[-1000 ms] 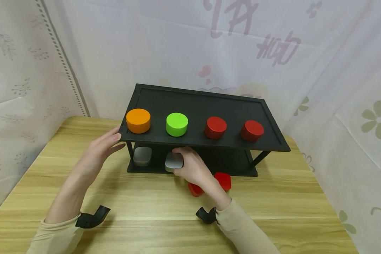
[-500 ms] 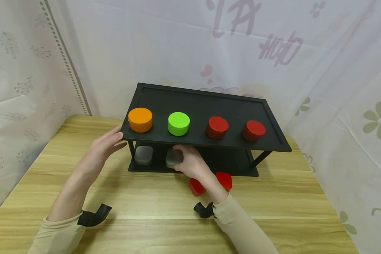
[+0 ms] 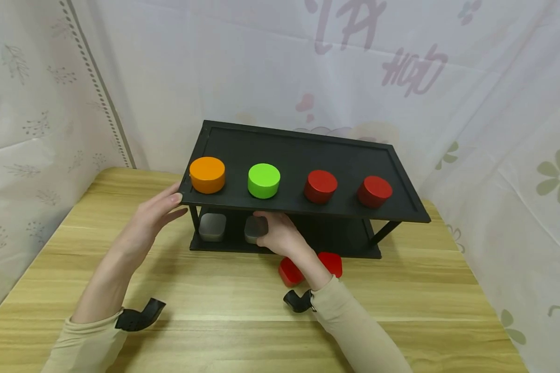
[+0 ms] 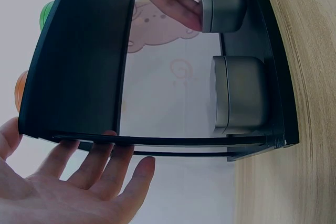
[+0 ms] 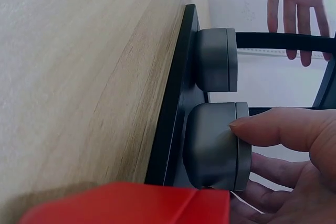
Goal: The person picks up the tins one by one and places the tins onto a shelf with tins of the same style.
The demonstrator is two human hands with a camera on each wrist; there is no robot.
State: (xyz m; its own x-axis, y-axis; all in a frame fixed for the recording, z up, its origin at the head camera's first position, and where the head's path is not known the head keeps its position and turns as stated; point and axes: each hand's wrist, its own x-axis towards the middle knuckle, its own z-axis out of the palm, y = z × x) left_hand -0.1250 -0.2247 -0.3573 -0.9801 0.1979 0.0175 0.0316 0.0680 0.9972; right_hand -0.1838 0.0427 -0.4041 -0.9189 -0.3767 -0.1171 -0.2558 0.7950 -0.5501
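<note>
A black two-tier shelf (image 3: 289, 135) stands on the table. My left hand (image 3: 144, 223) rests against its front left corner, the thumb on the top board's edge and the fairly straight fingers (image 4: 131, 187) by the side frame. On the lower tier, my right hand (image 3: 282, 235) pinches a grey rounded-square tin (image 5: 212, 145) at its lid, thumb on the near side and fingers beyond. The tin stands on the tier, partly covered by that hand in the head view. A second grey tin (image 3: 212, 227) sits left of it, near the left post.
Along the top board's front stand an orange round tin (image 3: 207, 176), a green one (image 3: 263, 181) and two red ones (image 3: 321, 187). Two red rounded-square tins (image 3: 290, 272) lie on the wooden table (image 3: 205, 321) under my right forearm. A patterned curtain (image 3: 261, 62) hangs behind.
My right hand has pushed slightly further under the top board, and the tin it holds has shifted a little backward. The left hand keeps its place at the shelf corner.
</note>
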